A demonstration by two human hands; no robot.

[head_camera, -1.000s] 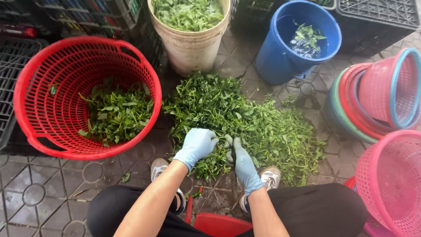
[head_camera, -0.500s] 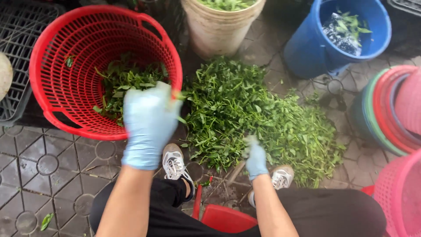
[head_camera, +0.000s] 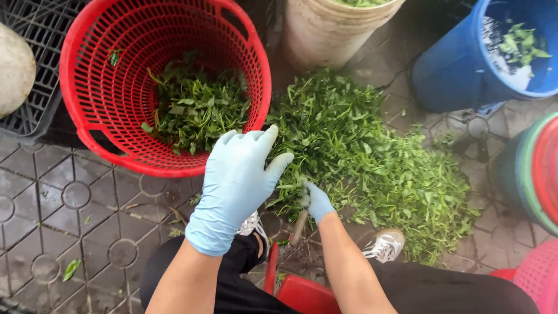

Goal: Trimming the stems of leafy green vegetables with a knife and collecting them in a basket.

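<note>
— Looking down from the head camera, what is the left hand (head_camera: 241,174) doing?

— It is hovering in a pale blue glove, fingers spread open and holding nothing, just above the near rim of the red basket (head_camera: 93,142). The fingertips are pointing toward the pile of green leaves (head_camera: 372,157) lying on the paving.

— And the right hand (head_camera: 317,200)?

— It is sitting lower, at the near edge of that pile, also gloved. It is curling around a thin brownish stem or stick (head_camera: 299,224), though I cannot tell how tightly it is gripping, since the shape is blurring there.

— Where are the leaves lying?

— Most are spreading across the tiled ground (head_camera: 64,203) between the basket and the blue bucket (head_camera: 459,64). More leaves are resting inside the basket, against its bottom.

— Anything else standing around?

— A cream bucket (head_camera: 325,35) is standing just behind the pile, stacked coloured baskets (head_camera: 532,174) are sitting at the right edge, and a black crate (head_camera: 40,35) is lying behind the red basket. A grey-white shoe (head_camera: 383,244) is touching the pile's near side.
</note>
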